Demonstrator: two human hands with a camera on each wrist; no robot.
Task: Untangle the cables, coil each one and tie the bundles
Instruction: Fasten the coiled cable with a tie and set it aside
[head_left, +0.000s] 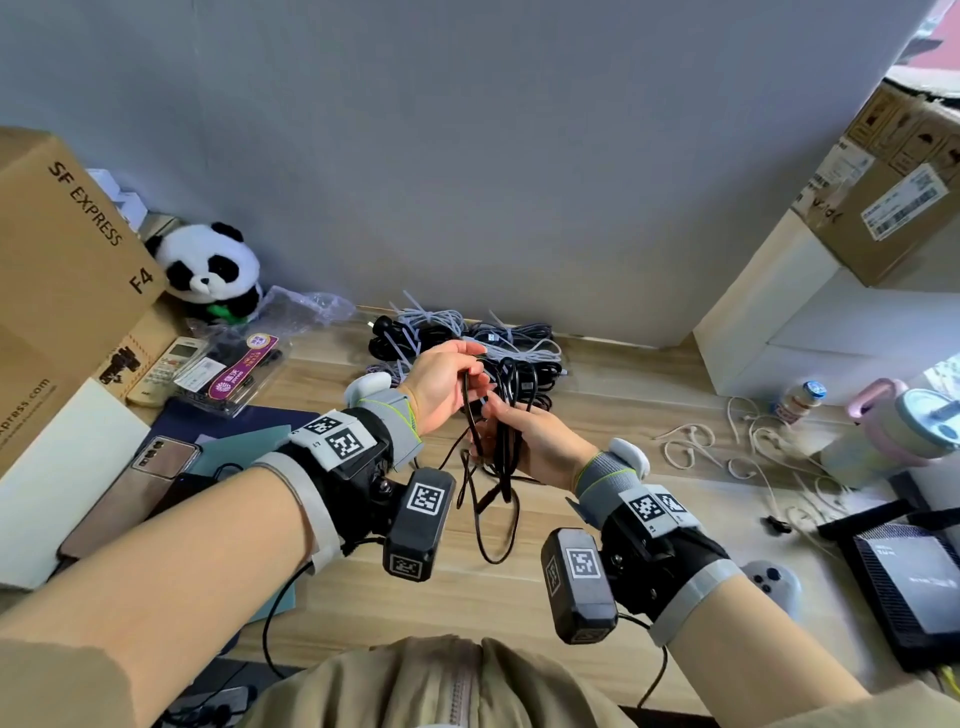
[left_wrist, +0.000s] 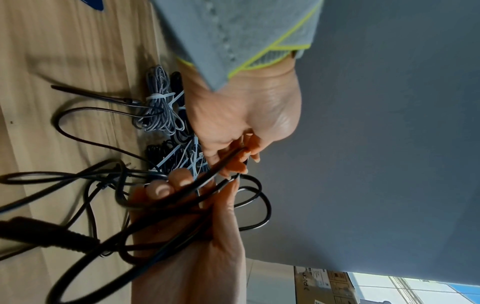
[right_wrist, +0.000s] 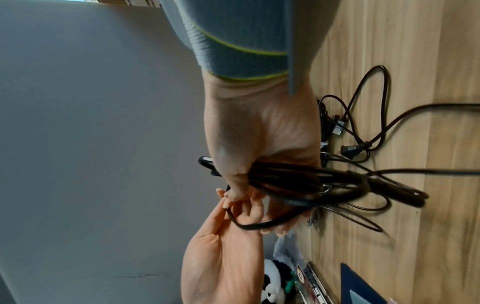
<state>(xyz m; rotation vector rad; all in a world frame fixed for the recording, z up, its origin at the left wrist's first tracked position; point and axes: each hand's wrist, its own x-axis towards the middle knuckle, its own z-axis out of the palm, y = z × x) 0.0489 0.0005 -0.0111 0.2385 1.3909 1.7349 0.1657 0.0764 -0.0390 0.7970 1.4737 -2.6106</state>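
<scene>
- Both hands work above the desk's middle: right hand (head_left: 540, 441) clasps several gathered loops of the black cable (head_left: 501, 457); left hand (head_left: 447, 384) pinches 1 strand.
- Tied bundles (head_left: 467, 338) lie at the far edge: done.
- This coil looks half-wound, untied; white cords (head_left: 748, 441) at right remain loose.

Soft daylight — edges warped, wrist views blurred.

hands ctr, above desk (head_left: 597, 395) | L hand (head_left: 441, 384) behind & just above R hand (head_left: 535, 441), cable (head_left: 501, 452) betw them, loops hanging | tied bundles (head_left: 467, 338) behind hands, by wall | box (head_left: 62, 260) + panda (head_left: 213, 270) far L | bottle (head_left: 800, 400), mug (head_left: 909, 426) R
</scene>
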